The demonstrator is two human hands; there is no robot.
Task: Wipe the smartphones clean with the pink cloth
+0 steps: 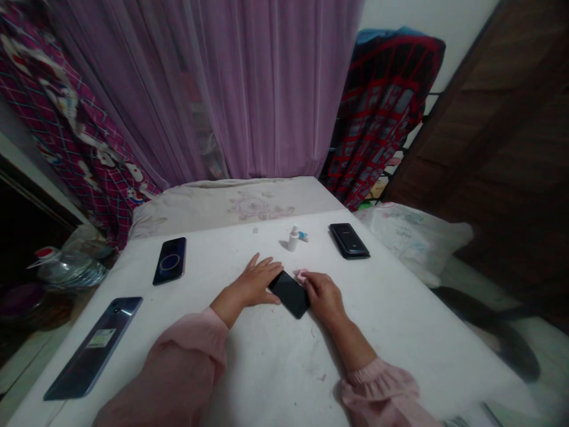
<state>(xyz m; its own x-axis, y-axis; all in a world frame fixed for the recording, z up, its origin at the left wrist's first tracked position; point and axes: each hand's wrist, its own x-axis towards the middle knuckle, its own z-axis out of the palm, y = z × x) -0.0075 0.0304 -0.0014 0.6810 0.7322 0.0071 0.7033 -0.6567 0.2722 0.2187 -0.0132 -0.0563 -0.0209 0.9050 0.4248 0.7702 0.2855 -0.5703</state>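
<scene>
A dark smartphone (290, 295) lies screen up on the white-covered table, tilted diagonally between my two hands. My left hand (256, 283) rests at its upper left end, fingers spread and the thumb along the near side. At the phone's right edge, my right hand (325, 296) is closed on a small pink cloth (301, 275), which pokes out past the fingertips. Just beyond the phone stands a small white bottle (293, 239) with a blue-and-white packet (303, 236) beside it.
Another phone (169, 261) and a larger grey-blue one (95, 347) lie along the table's left side. A black phone (349, 241) sits at the right edge. Plastic bottles (66, 267) stand left of the table; a plastic bag (413, 234) hangs at the right.
</scene>
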